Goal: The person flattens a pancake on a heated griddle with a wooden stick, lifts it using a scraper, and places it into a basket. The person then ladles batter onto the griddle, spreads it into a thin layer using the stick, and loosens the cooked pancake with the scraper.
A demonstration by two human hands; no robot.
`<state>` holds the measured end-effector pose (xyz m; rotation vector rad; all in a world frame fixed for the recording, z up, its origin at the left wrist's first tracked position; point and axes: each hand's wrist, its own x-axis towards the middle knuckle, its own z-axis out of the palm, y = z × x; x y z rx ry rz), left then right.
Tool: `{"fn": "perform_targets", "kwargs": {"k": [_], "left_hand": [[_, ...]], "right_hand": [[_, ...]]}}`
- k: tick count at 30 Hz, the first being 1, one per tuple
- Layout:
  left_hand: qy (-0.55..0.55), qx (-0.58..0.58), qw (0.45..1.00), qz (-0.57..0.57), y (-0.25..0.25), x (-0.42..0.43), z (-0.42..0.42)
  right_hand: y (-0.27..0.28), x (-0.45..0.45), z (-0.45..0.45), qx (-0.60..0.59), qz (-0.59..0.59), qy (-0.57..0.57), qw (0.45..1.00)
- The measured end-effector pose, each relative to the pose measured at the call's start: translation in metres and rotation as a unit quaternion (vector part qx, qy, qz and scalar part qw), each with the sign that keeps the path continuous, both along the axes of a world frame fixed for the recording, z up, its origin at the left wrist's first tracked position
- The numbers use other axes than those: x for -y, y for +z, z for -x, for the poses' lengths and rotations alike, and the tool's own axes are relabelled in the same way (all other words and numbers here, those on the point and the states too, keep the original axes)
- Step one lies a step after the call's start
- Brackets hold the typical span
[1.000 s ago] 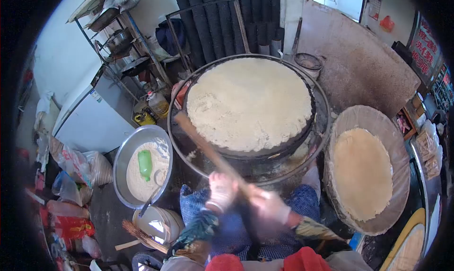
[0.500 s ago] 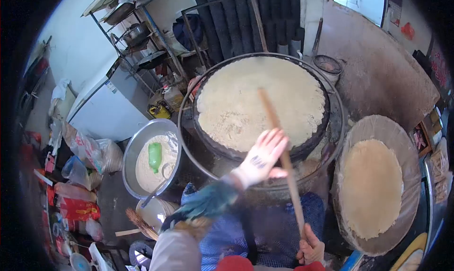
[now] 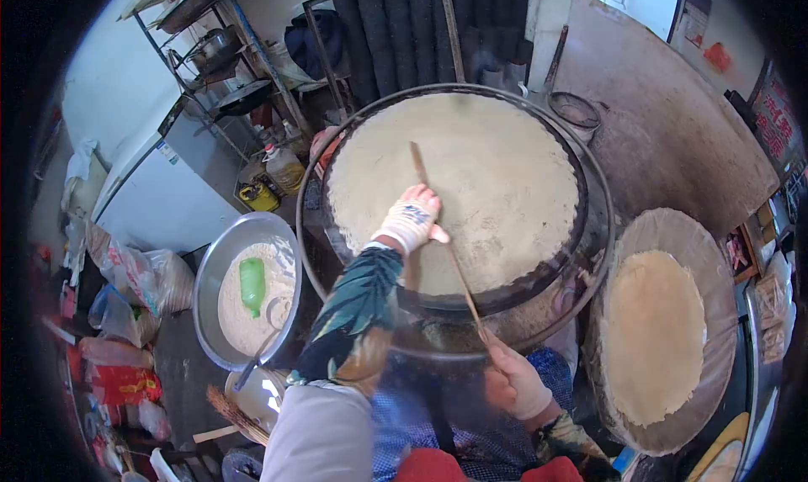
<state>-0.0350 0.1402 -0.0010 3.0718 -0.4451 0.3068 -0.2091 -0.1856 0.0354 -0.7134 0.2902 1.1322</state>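
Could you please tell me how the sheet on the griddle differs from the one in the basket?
The griddle sheet looks paler and larger; the basket sheet looks browner and smaller. A stick crosses the griddle sheet, while the basket sheet lies untouched. Both are flat and rounded.

We take this for a working kitchen or small food workshop; which of the two, we cannot tell. Before us a large round griddle [image 3: 438, 304] bears a pale layer of batter [image 3: 505, 162]. To the near right we see a lined basket [image 3: 720, 331] holding round flatbread [image 3: 656, 339], and to the left a metal basin [image 3: 204, 301] of what looks like flour [image 3: 236, 314]. On the far left, a metal rack [image 3: 252, 49] carries pots [image 3: 215, 49], with a bottle of what seems to be oil [image 3: 284, 171] below it, beside a white fridge or freezer [image 3: 168, 196]. Filled plastic bags [image 3: 130, 267] crowd the left side.
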Motion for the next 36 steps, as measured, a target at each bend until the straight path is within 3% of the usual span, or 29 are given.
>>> {"fn": "perform_targets", "kwargs": {"k": [1, 2, 3, 4, 5, 8, 10, 11, 13, 14, 16, 18, 21, 23, 24, 25, 28, 30, 32, 36], "left_hand": [[-0.003, -0.003, 1.000, 0.000, 0.002, -0.011, 0.008], [0.017, -0.001, 1.000, -0.006, 0.004, -0.022, 0.017], [0.037, 0.000, 0.999, -0.013, 0.005, -0.033, 0.027], [0.043, 0.011, 0.999, -0.014, 0.006, -0.044, 0.039], [0.049, 0.022, 0.998, -0.017, 0.006, -0.055, 0.053], [0.083, 0.006, 0.996, -0.007, 0.011, -0.086, 0.107], [0.109, 0.022, 0.994, -0.024, 0.005, -0.105, 0.159], [0.125, 0.046, 0.990, -0.046, -0.008, -0.108, 0.188], [0.140, 0.030, 0.988, -0.059, -0.016, -0.090, 0.236], [0.131, 0.042, 0.990, -0.042, -0.015, -0.073, 0.241], [0.106, 0.055, 0.993, 0.012, 0.004, -0.005, 0.229], [0.031, 0.053, 0.996, 0.058, 0.029, 0.074, 0.191], [-0.120, 0.025, 0.985, 0.121, 0.048, 0.182, 0.124], [-0.199, 0.002, 0.975, 0.096, 0.039, 0.231, 0.088], [-0.222, -0.032, 0.972, 0.067, 0.022, 0.246, 0.073], [-0.198, -0.111, 0.974, -0.019, 0.006, 0.254, 0.060], [-0.198, -0.050, 0.979, -0.020, -0.002, 0.229, 0.022], [-0.187, -0.022, 0.982, -0.014, 0.000, 0.192, -0.002], [-0.152, -0.026, 0.988, -0.011, 0.006, 0.155, -0.016], [-0.051, -0.046, 0.997, -0.022, 0.010, 0.090, -0.016]], "right_hand": [[-0.002, -0.005, 0.000, 0.006, 0.005, 0.016, 1.000], [-0.022, -0.006, -0.002, -0.013, -0.124, 0.010, 0.992], [-0.030, -0.011, -0.001, -0.016, -0.126, 0.005, 0.992], [-0.033, -0.021, 0.002, 0.130, 0.006, 0.053, 0.990], [-0.038, -0.030, 0.005, 0.180, 0.061, 0.071, 0.979], [-0.043, -0.055, 0.019, 0.242, 0.114, 0.099, 0.958], [-0.012, -0.058, 0.027, 0.294, 0.194, 0.170, 0.921], [-0.039, -0.058, 0.038, 0.353, 0.164, 0.175, 0.904], [-0.026, -0.030, 0.052, 0.395, 0.177, 0.231, 0.872], [-0.058, -0.013, 0.069, 0.550, 0.199, 0.180, 0.791], [-0.057, 0.041, 0.091, 0.447, 0.224, 0.194, 0.844], [-0.053, 0.104, 0.118, 0.513, 0.340, 0.140, 0.776], [-0.030, 0.153, 0.152, 0.437, 0.373, 0.008, 0.819], [-0.010, 0.155, 0.163, 0.155, 0.450, -0.162, 0.864], [0.000, 0.153, 0.157, 0.040, 0.420, -0.163, 0.892], [-0.001, 0.149, 0.153, 0.046, 0.420, -0.161, 0.892], [-0.015, 0.137, 0.125, 0.146, 0.207, -0.128, 0.959], [-0.032, 0.121, 0.098, 0.188, 0.168, -0.098, 0.963], [-0.020, 0.101, 0.066, 0.039, 0.004, -0.117, 0.992], [-0.007, 0.059, 0.025, 0.049, 0.037, -0.076, 0.995]]}}
